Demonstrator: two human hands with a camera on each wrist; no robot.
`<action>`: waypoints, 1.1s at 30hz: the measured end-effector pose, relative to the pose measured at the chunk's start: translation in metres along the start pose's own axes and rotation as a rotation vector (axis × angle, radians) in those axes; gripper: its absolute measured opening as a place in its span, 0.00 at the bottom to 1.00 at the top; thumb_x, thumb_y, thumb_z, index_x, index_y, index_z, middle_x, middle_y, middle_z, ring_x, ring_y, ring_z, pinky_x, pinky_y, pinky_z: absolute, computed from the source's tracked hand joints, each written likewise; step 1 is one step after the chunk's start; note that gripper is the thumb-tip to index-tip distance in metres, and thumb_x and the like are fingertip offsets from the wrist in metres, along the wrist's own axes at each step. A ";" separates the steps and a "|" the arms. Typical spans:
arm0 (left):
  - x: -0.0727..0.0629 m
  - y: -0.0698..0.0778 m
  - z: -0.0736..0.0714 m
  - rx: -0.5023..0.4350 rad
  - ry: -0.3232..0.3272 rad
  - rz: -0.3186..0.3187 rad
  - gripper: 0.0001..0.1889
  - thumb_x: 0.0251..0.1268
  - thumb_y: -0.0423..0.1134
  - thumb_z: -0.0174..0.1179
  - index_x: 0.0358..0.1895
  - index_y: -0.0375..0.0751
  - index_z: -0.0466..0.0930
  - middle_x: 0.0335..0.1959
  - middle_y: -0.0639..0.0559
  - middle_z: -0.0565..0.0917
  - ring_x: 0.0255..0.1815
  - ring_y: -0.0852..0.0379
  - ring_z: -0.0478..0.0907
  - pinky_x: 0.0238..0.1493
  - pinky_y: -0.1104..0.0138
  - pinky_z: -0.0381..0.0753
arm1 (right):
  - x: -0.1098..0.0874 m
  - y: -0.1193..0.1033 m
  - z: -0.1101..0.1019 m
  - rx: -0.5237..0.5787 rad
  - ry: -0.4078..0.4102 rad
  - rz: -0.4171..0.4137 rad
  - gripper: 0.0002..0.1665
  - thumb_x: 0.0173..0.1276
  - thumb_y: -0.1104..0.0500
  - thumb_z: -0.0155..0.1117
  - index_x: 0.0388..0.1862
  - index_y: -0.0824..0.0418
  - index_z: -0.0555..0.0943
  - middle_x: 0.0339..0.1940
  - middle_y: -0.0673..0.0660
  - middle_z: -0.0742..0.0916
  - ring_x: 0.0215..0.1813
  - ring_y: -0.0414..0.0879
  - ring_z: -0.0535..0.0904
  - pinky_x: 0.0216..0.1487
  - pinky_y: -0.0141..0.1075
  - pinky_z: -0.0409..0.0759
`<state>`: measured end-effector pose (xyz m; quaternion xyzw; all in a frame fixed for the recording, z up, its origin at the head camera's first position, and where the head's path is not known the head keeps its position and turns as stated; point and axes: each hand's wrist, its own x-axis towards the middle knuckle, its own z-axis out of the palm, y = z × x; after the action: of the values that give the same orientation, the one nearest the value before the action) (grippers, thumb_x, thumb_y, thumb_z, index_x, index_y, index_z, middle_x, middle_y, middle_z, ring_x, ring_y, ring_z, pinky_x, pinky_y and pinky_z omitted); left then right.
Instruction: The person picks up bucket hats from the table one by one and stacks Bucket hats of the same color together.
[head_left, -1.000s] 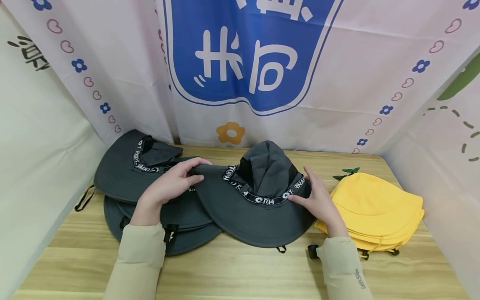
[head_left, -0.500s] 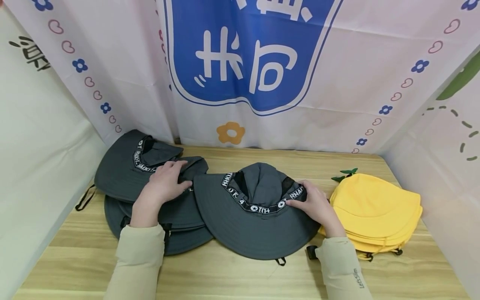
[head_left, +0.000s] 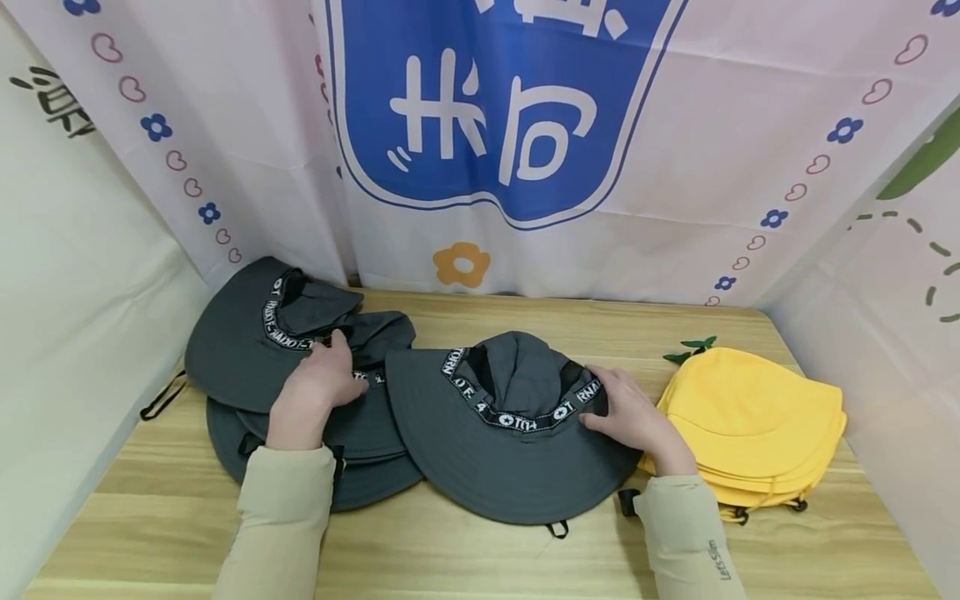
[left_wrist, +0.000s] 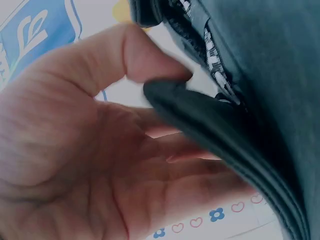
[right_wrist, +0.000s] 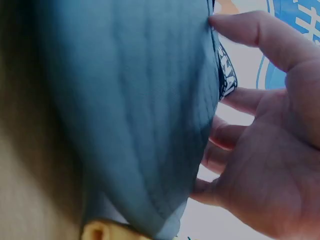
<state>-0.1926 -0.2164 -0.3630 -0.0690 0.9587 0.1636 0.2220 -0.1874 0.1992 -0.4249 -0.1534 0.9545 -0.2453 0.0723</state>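
Observation:
A dark grey wide-brimmed sun hat (head_left: 487,467) lies upside down mid-table, its black lettered band showing. My right hand (head_left: 626,412) holds its right side. In the right wrist view, the thumb (right_wrist: 240,27) is at the fabric's edge and the curled fingers (right_wrist: 225,135) reach behind. My left hand (head_left: 318,383) is over the stack of similar hats (head_left: 232,350) on the left. In the left wrist view, a brim (left_wrist: 200,117) lies between the thumb and the extended fingers, with a wide space between thumb and fingers.
Several yellow hats (head_left: 750,400) lie stacked at the right, with green leaf trim at the back. A printed curtain (head_left: 637,250) hangs behind the wooden table (head_left: 465,567). White side walls (head_left: 82,292) stand to both sides.
The middle hat has come down toward the table's front. My left hand has left its brim and moved left over the stack. My right hand has lowered with the middle hat.

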 end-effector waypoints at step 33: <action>-0.114 -0.031 -0.051 -0.212 1.102 -0.048 0.20 0.75 0.33 0.48 0.64 0.47 0.80 0.49 0.30 0.85 0.39 0.22 0.76 0.23 0.46 0.62 | -0.004 0.005 -0.006 -0.108 -0.051 0.067 0.25 0.70 0.52 0.66 0.59 0.67 0.80 0.56 0.67 0.85 0.59 0.65 0.79 0.63 0.59 0.73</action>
<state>-0.1058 -0.2559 -0.2772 -0.1881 0.9094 0.1939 -0.3162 -0.1856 0.2071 -0.4219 -0.1310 0.9689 -0.1867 0.0963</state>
